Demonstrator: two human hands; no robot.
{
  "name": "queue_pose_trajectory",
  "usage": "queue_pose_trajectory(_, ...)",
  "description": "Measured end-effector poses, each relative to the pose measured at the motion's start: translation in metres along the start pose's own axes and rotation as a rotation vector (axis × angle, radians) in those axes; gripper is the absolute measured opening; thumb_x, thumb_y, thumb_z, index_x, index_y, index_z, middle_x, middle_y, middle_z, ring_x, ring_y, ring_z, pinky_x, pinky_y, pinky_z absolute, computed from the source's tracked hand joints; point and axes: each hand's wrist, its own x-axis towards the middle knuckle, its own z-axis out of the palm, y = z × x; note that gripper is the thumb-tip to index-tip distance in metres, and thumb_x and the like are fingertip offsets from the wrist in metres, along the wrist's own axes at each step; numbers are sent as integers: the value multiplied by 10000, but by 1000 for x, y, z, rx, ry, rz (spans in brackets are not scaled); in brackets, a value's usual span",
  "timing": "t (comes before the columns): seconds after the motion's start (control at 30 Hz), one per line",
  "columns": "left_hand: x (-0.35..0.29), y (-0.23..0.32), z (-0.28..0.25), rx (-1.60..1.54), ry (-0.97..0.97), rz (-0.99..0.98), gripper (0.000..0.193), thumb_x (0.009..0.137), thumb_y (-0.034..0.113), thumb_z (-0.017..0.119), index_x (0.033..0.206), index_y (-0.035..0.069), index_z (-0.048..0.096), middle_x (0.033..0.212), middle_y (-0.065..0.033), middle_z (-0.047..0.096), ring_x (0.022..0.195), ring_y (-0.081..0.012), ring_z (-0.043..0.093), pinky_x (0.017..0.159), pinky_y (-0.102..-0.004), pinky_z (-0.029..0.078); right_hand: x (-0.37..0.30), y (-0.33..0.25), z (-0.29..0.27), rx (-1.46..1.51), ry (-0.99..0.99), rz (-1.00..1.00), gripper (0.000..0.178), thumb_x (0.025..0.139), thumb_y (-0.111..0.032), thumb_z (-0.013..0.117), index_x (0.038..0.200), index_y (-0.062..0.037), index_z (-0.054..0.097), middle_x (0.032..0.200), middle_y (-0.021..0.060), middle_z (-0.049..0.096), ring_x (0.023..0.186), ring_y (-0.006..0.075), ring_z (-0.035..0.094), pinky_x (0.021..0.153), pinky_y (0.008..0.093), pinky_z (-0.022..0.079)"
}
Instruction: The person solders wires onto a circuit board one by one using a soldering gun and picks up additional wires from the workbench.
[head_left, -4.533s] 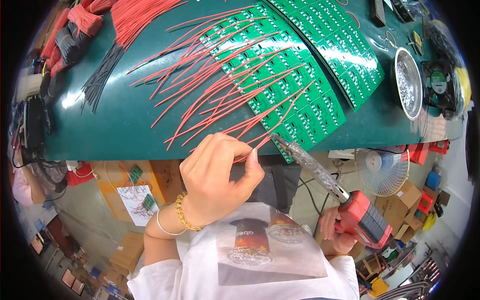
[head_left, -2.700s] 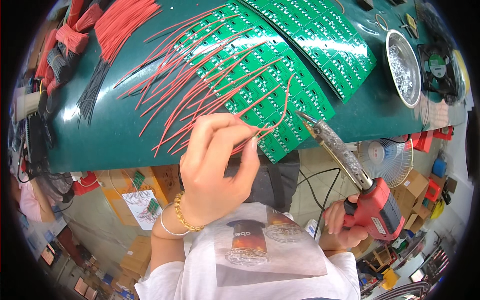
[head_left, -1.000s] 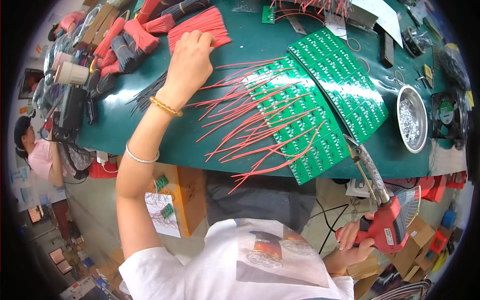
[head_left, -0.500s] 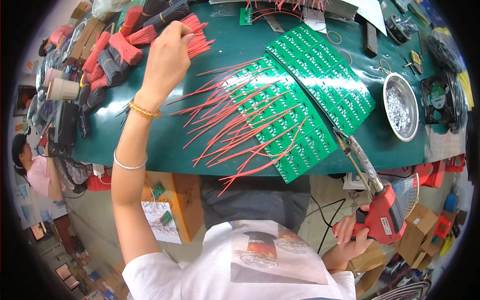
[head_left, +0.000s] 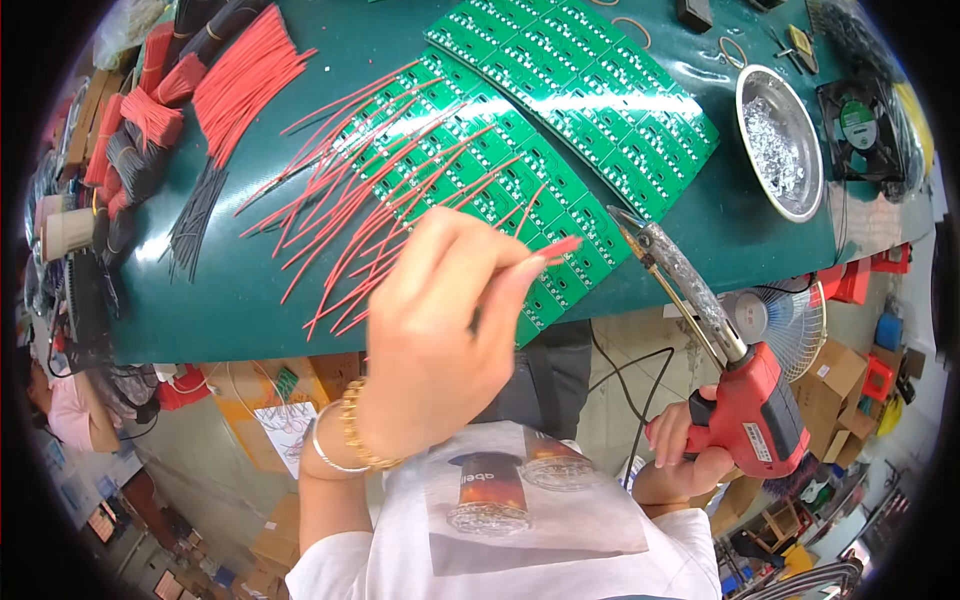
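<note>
Pinched between the thumb and fingers of my left hand [head_left: 440,325] are the red wire ends [head_left: 562,247], held over the near green circuit board panel [head_left: 578,205]. Many red wires [head_left: 340,200] fan out leftward from that panel, partly covered by my left hand. A second green panel [head_left: 600,85] lies against its far right side. My right hand [head_left: 690,445] grips a red soldering gun [head_left: 765,410] by its handle. The gun's metal tip and feed tube point up and left, close to the right corner of the panels.
On the green table [head_left: 160,325], loose red wires [head_left: 245,90] and black wires [head_left: 195,220] lie at the left, beside tied bundles [head_left: 152,115]. A metal bowl [head_left: 748,120] with silvery bits and a small black fan [head_left: 858,125] stand at the right.
My left hand has come from the red wire pile down and right to the near panel, now with red wire in its fingers. My right hand still holds the soldering gun. The view has shifted.
</note>
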Motion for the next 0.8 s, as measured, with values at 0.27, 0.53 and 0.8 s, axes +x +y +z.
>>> queue_pose_trajectory(0.27,1,-5,24,131,20,-29,123,754,0,642,723,23,526,676,-84,497,575,-244,505,507,-341,399,-16,18,-32,55,-65,-115,900,684,-714,560,1189,17,412,454,-29,427,383,113,420,426,251,361)
queue_pose_trajectory(0.53,-4,-9,27,147,3,-26,128,753,-8,638,723,16,516,672,-84,490,580,-244,504,510,-344,403,10,0,-12,20,-69,73,557,726,-528,692,581,-42,459,486,28,501,400,131,446,414,256,361)
queue_pose_trajectory(0.8,-4,-9,24,163,-7,-33,109,797,6,632,750,6,533,696,-83,522,550,-176,484,481,-279,376,-1,4,-25,-17,-135,85,834,724,-662,581,1197,3,406,489,-32,454,410,115,455,448,256,383)
